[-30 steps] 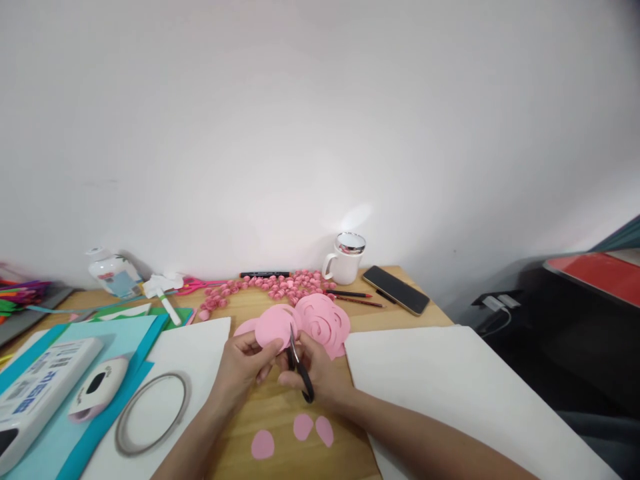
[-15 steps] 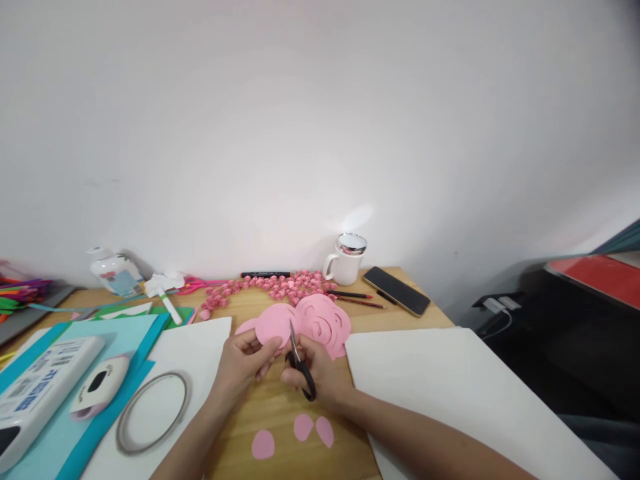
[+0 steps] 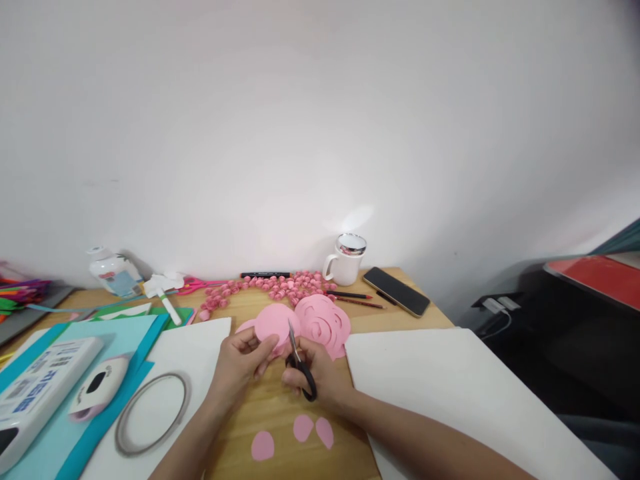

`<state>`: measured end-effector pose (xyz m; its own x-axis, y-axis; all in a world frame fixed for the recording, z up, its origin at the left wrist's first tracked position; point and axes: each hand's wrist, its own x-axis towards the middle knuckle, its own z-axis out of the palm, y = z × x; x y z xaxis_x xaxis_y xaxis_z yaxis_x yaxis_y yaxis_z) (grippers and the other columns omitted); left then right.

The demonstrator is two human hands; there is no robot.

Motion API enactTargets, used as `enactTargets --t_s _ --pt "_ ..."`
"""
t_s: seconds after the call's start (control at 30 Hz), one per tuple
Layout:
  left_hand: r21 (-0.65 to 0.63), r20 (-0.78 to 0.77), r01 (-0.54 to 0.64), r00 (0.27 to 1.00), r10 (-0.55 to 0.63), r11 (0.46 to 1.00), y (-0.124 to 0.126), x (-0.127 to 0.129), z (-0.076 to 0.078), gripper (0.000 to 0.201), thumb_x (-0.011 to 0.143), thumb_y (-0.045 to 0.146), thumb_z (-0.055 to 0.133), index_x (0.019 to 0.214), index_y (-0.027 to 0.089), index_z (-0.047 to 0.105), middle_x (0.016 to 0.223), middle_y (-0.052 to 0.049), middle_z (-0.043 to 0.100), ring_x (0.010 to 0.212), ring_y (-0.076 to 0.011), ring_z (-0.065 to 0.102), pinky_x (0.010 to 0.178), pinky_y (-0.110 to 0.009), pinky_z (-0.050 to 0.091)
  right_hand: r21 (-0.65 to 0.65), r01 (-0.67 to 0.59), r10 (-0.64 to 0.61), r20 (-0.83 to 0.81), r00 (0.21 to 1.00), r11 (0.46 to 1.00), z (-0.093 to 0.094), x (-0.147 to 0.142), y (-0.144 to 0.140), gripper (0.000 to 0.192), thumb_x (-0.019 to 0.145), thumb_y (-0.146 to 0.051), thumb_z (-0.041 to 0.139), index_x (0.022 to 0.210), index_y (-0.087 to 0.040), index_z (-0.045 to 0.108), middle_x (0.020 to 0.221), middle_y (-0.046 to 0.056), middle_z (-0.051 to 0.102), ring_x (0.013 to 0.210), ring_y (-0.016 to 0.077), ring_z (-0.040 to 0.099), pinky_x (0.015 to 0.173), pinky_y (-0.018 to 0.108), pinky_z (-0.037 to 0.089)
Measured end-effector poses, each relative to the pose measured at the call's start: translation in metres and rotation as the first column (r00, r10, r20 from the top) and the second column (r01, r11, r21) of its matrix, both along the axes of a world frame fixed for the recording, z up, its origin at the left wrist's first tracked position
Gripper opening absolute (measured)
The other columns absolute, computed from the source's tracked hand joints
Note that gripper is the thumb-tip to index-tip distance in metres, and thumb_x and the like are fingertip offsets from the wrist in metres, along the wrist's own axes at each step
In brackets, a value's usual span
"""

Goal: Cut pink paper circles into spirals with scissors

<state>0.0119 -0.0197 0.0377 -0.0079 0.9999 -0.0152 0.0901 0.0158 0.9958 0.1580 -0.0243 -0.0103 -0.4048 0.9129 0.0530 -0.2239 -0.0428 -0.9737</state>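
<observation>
A flat, round disc of pink paper (image 3: pixel 271 323) is pinched by the left hand (image 3: pixel 240 360) between thumb and fingers; slim metal scissors with black handles (image 3: pixel 301 365) are gripped in the right hand (image 3: pixel 323 377), fingers curled around the loops; the disc is held by its near edge, presumably so that its right edge is left free for the blades; whether paper lies between them cannot be told. Nearest, three small, rounded pieces of pink paper (image 3: pixel 263 445) are laid on the brown wooden table (image 3: pixel 280 407), apparently kept clear of the wrists; just beyond the right hand, pink paper with curved cuts (image 3: pixel 323 327) is seen; farther, small rolled pink paper buds (image 3: pixel 295 287) are gathered before a white mug (image 3: pixel 345 265). Compared with half a second earlier, the left thumb is shifted slightly left; the three pieces are unmoved.
</observation>
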Motion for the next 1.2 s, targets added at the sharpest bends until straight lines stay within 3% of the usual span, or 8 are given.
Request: enactTargets --t_s 0.3,0.5,0.7,0.87,1.2 --pt "0.011 0.104 0.025 0.994 -0.026 1.000 -0.001 0.002 0.002 0.026 0.069 0.033 0.065 0.054 0.015 0.053 0.039 0.005 0.052 0.033 -0.0058 0.040 0.038 -0.017 0.029 0.000 -0.012 0.012 -0.003 1.000 1.000 -0.002 0.001 0.000 0.032 0.065 -0.035 0.071 0.074 -0.019 0.045 0.049 -0.008 0.048 0.036 0.0063 0.042 0.036 0.018 0.031" --pt "-0.013 0.074 0.080 0.994 -0.079 0.997 0.000 0.002 0.004 0.025 0.068 0.035 0.066 0.056 0.015 0.058 0.039 0.004 0.054 0.031 -0.0070 0.042 0.035 -0.018 0.030 0.002 -0.031 0.031 0.013 0.999 1.000 -0.004 0.001 -0.001 0.032 0.064 -0.033 0.072 0.078 -0.018 0.048 0.052 -0.009 0.048 0.038 0.0062 0.043 0.036 0.017 0.031" --pt "-0.023 0.071 0.048 0.996 -0.046 0.999 -0.002 0.002 0.002 0.028 0.066 0.034 0.068 0.051 0.014 0.055 0.033 0.005 0.048 0.031 -0.0047 0.037 0.036 -0.017 0.027 0.018 -0.049 0.050 -0.012 0.999 0.999 -0.004 0.001 0.000 0.036 0.061 -0.034 0.075 0.080 -0.019 0.049 0.055 -0.008 0.049 0.042 0.0074 0.044 0.039 0.019 0.033" --pt "-0.076 0.069 0.126 0.990 -0.120 0.989 -0.001 0.003 0.000 0.027 0.064 0.034 0.070 0.052 0.014 0.056 0.034 0.005 0.049 0.031 -0.0050 0.036 0.033 -0.016 0.026 0.079 -0.001 0.007 -0.077 0.997 0.997 0.004 0.000 0.001 0.038 0.058 -0.034 0.078 0.078 -0.018 0.050 0.063 -0.005 0.049 0.055 0.0090 0.044 0.049 0.020 0.033" --pt "-0.029 0.054 0.118 0.992 -0.116 0.993 0.000 0.002 -0.001 0.026 0.066 0.033 0.069 0.053 0.014 0.056 0.034 0.005 0.049 0.031 -0.0050 0.037 0.033 -0.016 0.027 0.049 -0.005 0.011 -0.123 0.992 0.999 0.000 -0.002 0.003 0.043 0.056 -0.040 0.079 0.080 -0.019 0.050 0.064 -0.004 0.048 0.056 0.0097 0.042 0.050 0.020 0.032"
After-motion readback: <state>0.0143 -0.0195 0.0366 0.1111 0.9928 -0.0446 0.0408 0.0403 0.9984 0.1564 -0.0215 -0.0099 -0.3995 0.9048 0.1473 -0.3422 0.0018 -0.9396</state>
